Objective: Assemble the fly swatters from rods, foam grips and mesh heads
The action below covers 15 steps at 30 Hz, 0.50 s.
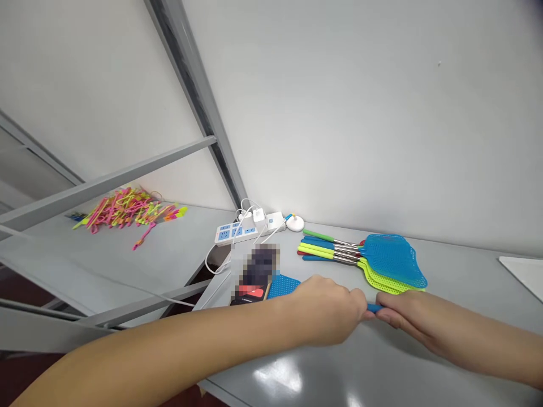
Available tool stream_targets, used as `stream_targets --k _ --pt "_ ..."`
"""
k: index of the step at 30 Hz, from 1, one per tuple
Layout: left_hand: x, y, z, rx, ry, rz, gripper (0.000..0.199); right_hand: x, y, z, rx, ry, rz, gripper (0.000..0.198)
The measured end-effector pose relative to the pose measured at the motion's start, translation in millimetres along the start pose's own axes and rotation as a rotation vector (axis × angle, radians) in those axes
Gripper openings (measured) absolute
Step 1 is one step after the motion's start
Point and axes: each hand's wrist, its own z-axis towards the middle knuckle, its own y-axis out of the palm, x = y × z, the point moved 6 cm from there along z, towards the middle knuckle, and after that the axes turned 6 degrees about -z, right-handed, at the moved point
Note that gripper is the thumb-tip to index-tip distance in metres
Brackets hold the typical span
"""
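Observation:
Both my hands grip a blue-handled fly swatter above the front of the grey table. My left hand is closed around its middle and hides the shaft there. A short stretch of blue handle shows between the two hands. My right hand pinches the handle's right end between thumb and fingers. Beyond my left hand, a blue mesh head appears roughly in line with the handle. Behind the hands lies a stack of fly swatters, with blue heads on top, yellow-green ones beneath, and handles pointing left.
A white power strip with plugs and cables lies at the table's back left, beside a round white object. A pixelated dark item is near the blue mesh. Pink and yellow pieces heap on the left surface, beyond metal bars.

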Motion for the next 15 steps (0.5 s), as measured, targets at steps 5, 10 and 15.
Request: stream_targets --k 5,10,15 --pt "-11.8 -1.4 3.9 -0.086 -0.071 -0.123 0.037 10.5 20.4 7.6 0.033 -0.070 -0.203 0.039" --pt "-17.7 -11.7 -1.3 -0.080 -0.086 -0.307 0.040 -6.0 6.3 1.3 0.283 -0.315 -0.473 0.030" --pt "-17.4 -15.7 -3.7 -0.222 -0.036 -0.726 0.042 -20.7 -9.8 -13.9 0.402 -0.476 -0.653 0.023"
